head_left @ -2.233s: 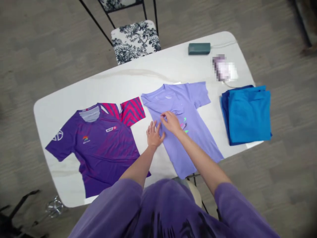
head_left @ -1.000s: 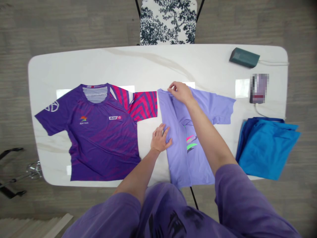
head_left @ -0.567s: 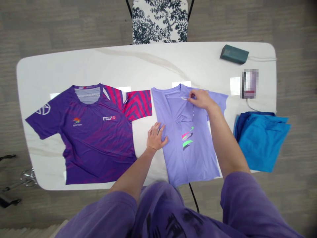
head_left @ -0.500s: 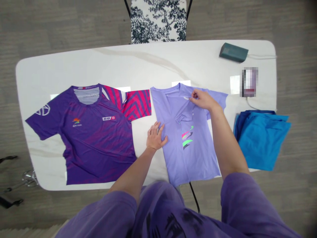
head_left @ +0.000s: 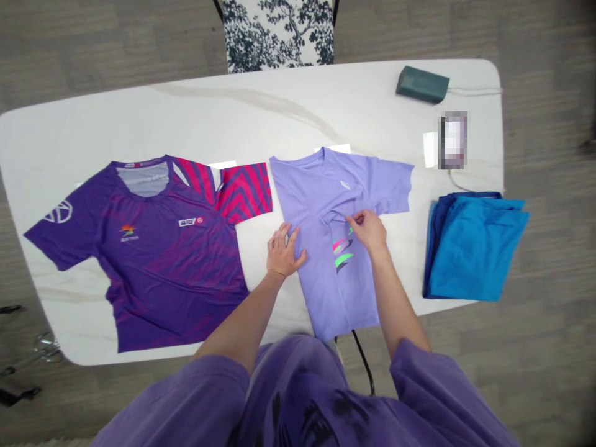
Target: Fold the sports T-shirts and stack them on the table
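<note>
A lavender T-shirt (head_left: 313, 248) lies on the table in front of me, its left part folded inward over the front and its print partly covered. My left hand (head_left: 285, 251) rests with fingers spread on the shirt's left edge, partly over the table. Near the green and pink print, my right hand (head_left: 369, 231) is closed in a pinch on the shirt's cloth. Creases run from the chest toward those fingertips. To the left, a dark purple jersey (head_left: 172, 267) with one pink striped sleeve is laid out flat, front up.
Folded blue garments (head_left: 475, 248) are stacked at the right end of the white table (head_left: 261, 124). Behind them lie a blurred-out phone-like object (head_left: 454, 140) with a cable and a dark green box-shaped device (head_left: 423, 85) with a cord. A patterned chair (head_left: 279, 34) stands beyond the table.
My right hand has moved from the shirt's shoulder down to its middle, and the chest logo now shows uncovered. My left hand stays on the left edge. The view has shifted slightly.
</note>
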Available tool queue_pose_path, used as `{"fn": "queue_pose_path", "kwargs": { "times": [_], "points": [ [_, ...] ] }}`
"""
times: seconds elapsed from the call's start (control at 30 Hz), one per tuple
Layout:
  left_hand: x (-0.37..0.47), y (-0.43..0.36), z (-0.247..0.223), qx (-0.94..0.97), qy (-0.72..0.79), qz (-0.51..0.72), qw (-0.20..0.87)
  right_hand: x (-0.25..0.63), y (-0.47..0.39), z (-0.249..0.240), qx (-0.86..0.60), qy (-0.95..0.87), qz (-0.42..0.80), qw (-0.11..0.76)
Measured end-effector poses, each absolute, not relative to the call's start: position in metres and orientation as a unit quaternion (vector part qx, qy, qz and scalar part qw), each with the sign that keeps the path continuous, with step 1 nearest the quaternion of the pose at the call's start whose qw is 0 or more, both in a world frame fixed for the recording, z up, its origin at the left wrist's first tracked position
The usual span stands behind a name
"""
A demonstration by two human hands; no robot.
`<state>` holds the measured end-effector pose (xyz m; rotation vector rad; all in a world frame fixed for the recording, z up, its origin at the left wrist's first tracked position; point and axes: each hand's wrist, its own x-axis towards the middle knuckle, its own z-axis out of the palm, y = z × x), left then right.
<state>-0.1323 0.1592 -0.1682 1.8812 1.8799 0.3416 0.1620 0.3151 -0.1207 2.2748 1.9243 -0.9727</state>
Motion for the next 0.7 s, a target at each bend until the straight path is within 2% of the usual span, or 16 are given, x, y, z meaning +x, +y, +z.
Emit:
{"fn": "queue_pose_path", "kwargs": {
  "times": [0.27,0.4,0.5,0.7],
  "points": [
    [-0.129,0.159,-0.163,0.69,0.684,0.096,0.217,0.162,0.268,-0.127,0.749,0.596,-0.258,-0.128],
    [-0.129,0.157,-0.162,0.691,0.68,0.091,0.226,0.155,0.197,-0.131,0.723,0.614,-0.248,-0.197],
    [-0.128,0.156,-0.158,0.696,0.677,0.084,0.225,0.142,0.113,-0.127,0.7,0.634,-0.283,-0.167],
    [-0.123,0.15,-0.138,0.7,0.673,0.055,0.233,0.129,-0.052,-0.103,0.705,0.635,-0.312,-0.045]
  ]
}}
